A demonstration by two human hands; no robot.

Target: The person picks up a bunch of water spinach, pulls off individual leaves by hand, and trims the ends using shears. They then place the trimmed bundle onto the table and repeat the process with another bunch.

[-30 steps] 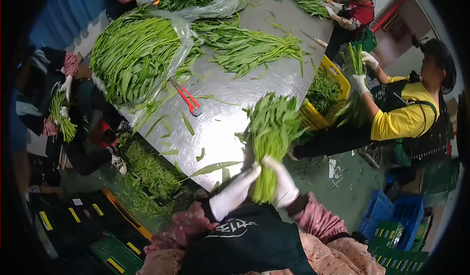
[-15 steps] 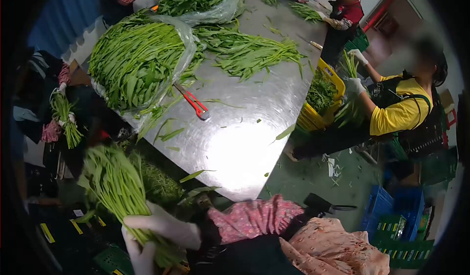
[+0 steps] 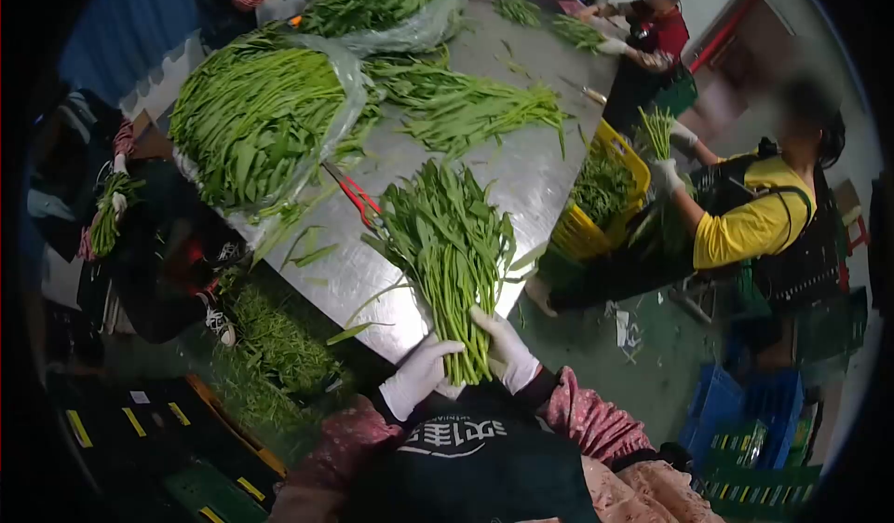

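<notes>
A bunch of leafy green vegetables [image 3: 452,258] is held between my two gloved hands, stems toward my body and leaves over the metal table. My left hand [image 3: 419,376] grips the stem ends from the left. From the right, my right hand [image 3: 506,348] wraps the stems with its thumb on top. Just past the leaves, partly covered by them, lies a red-handled cutter [image 3: 352,190]. Beyond it a loose pile of the same greens [image 3: 475,104] rests on the table. A large heap of greens [image 3: 265,118] fills an opened plastic bag at the left.
The metal table [image 3: 358,323] narrows to a corner in front of me. A yellow crate [image 3: 587,230] of greens stands at its right edge beside a co-worker in yellow [image 3: 759,211]. Greens litter the floor [image 3: 270,346] at left. Dark crates [image 3: 158,430] stand lower left, blue crates [image 3: 717,397] lower right.
My hands and the bunch have moved from the lower left to the table corner in front of me. The bunch now points away from me. The co-worker in yellow still holds greens.
</notes>
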